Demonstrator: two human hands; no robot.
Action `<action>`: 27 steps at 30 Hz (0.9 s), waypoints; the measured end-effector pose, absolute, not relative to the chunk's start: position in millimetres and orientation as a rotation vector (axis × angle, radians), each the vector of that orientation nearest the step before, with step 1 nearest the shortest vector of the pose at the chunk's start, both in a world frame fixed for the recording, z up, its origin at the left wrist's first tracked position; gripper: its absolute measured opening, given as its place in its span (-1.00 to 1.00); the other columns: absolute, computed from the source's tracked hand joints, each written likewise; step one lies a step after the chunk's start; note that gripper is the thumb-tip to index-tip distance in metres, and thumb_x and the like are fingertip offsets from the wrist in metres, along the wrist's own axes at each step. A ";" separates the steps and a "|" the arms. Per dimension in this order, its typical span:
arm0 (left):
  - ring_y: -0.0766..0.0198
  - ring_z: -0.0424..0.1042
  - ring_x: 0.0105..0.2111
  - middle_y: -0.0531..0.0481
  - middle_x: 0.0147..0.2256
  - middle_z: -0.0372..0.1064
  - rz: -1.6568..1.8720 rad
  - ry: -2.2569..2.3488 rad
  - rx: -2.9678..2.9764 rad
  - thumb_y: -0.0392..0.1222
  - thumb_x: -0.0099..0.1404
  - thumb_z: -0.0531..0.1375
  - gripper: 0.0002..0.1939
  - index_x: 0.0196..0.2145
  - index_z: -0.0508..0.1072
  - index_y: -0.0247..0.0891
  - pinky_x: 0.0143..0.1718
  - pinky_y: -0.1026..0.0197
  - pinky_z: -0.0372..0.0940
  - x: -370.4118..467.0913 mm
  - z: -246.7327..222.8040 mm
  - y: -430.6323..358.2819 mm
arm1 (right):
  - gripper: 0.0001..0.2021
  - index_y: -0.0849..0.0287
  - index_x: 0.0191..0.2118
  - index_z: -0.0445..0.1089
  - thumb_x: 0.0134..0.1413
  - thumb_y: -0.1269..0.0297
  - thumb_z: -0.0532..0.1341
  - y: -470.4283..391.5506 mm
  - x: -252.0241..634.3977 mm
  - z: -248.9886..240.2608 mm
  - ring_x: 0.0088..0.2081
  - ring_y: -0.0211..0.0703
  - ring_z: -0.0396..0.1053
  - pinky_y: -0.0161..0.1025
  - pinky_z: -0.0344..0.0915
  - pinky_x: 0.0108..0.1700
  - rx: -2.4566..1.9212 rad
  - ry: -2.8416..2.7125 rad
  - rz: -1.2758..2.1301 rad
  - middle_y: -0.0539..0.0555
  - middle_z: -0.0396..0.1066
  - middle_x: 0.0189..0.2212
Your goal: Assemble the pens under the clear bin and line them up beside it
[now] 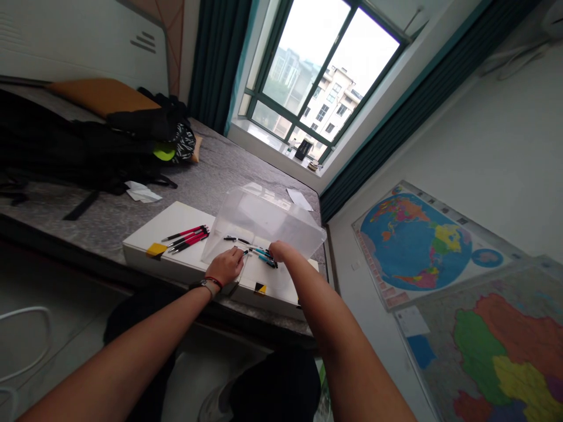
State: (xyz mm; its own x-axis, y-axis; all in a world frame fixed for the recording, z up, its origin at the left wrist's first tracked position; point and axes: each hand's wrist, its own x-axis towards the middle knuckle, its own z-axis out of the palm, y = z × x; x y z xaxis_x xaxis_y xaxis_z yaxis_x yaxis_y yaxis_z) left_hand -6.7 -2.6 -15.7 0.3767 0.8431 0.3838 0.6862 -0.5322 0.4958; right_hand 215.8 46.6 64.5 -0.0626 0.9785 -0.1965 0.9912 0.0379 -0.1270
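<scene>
My left hand [229,265] is closed at the near side of a clear plastic box [281,220], and the dark tip of a pen [245,252] shows at its fingers. Just to the right, my right hand [278,251] reaches down with bent fingers at a loose bunch of blue and black pens [266,258]. Its fingertips are partly hidden, so what they grip is unclear. Farther back, a black pen [229,238] lies apart from the bunch. Several red and black pens [187,239] rest side by side on the white box [158,234] at the left.
White boxes with yellow and black tape [260,288] stand along the front edge of a grey marbled surface [246,167]. Crumpled paper [143,192] and a black bag [74,146] lie at the left. A white sheet [299,199] lies behind the plastic box. Maps [417,240] cover the right wall.
</scene>
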 end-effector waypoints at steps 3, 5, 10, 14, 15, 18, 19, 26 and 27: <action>0.13 0.33 -0.21 -0.14 -0.26 0.32 0.878 1.371 2.409 -0.17 0.35 -0.04 -0.79 -0.23 0.37 -0.21 -0.18 0.15 0.19 -6.7 -14.9 -3.2 | -0.75 0.16 -0.75 0.35 -0.44 0.59 0.38 40.7 210.3 67.8 -0.41 -0.08 0.47 -0.31 0.34 -0.33 2.021 2.184 -0.315 0.07 0.46 -0.62; 0.13 0.33 -0.21 -0.14 -0.27 0.32 0.884 1.373 2.400 -0.18 0.34 -0.02 -0.80 -0.23 0.37 -0.21 -0.18 0.16 0.19 -6.5 -15.4 -3.2 | -0.81 0.17 -0.67 0.42 -0.36 0.57 0.38 36.7 206.1 71.9 -0.33 -0.03 0.49 -0.29 0.35 -0.29 1.935 2.147 -0.269 0.12 0.51 -0.52; 0.16 0.34 -0.25 -0.11 -0.30 0.33 0.931 1.371 2.438 -0.19 0.33 -0.01 -0.82 -0.25 0.36 -0.22 -0.22 0.17 0.20 -6.4 -17.6 -1.8 | -0.85 0.24 -0.35 0.54 -0.14 0.50 0.31 30.8 197.0 88.4 -0.21 0.05 0.49 -0.22 0.36 -0.23 1.681 2.058 -0.157 0.28 0.52 -0.23; 0.17 0.36 -0.28 -0.09 -0.31 0.35 0.948 1.385 2.513 -0.20 0.35 -0.03 -0.83 -0.24 0.34 -0.22 -0.26 0.18 0.20 -7.0 -17.1 -2.0 | -0.78 0.23 -0.21 0.53 -0.03 0.45 0.25 30.6 193.6 99.6 -0.16 0.05 0.48 -0.22 0.37 -0.21 1.594 1.997 -0.123 0.30 0.48 -0.12; 0.17 0.37 -0.28 -0.09 -0.31 0.36 0.960 1.392 2.511 -0.19 0.35 -0.03 -0.83 -0.22 0.34 -0.22 -0.26 0.18 0.21 -7.1 -16.8 -2.3 | -0.78 0.24 -0.20 0.53 -0.01 0.44 0.25 30.3 193.0 100.5 -0.15 0.04 0.48 -0.23 0.37 -0.20 1.595 1.993 -0.123 0.30 0.48 -0.11; 0.16 0.39 -0.25 -0.10 -0.28 0.39 1.012 1.387 2.487 -0.19 0.35 -0.01 -0.80 -0.11 0.31 -0.22 -0.25 0.18 0.23 -7.3 -16.6 -3.3 | -0.78 0.24 -0.17 0.53 0.03 0.40 0.23 28.1 190.9 97.8 -0.16 0.02 0.49 -0.24 0.37 -0.19 1.601 1.981 -0.127 0.30 0.48 -0.11; 0.15 0.40 -0.24 -0.10 -0.26 0.40 1.029 1.381 2.479 -0.19 0.35 0.00 -0.78 -0.07 0.30 -0.22 -0.24 0.18 0.23 -7.2 -16.9 -3.5 | -0.78 0.23 -0.16 0.53 0.04 0.39 0.23 27.0 190.2 95.4 -0.16 0.02 0.49 -0.25 0.37 -0.19 1.612 1.979 -0.127 0.30 0.48 -0.11; 0.14 0.40 -0.20 -0.13 -0.19 0.41 1.063 1.342 2.489 -0.21 0.33 0.01 -0.72 -0.02 0.29 -0.23 -0.20 0.16 0.26 -6.2 -20.3 -1.2 | -0.78 0.22 -0.17 0.52 0.03 0.40 0.23 24.9 188.9 83.5 -0.17 0.03 0.49 -0.23 0.38 -0.22 1.691 2.009 -0.090 0.30 0.49 -0.12; 0.14 0.40 -0.20 -0.13 -0.19 0.40 1.064 1.336 2.490 -0.22 0.33 0.01 -0.73 -0.02 0.30 -0.22 -0.19 0.16 0.26 -6.2 -20.6 -0.9 | -0.78 0.23 -0.18 0.52 0.02 0.42 0.23 26.4 189.6 84.8 -0.17 0.04 0.49 -0.22 0.38 -0.22 1.690 2.019 -0.076 0.30 0.49 -0.13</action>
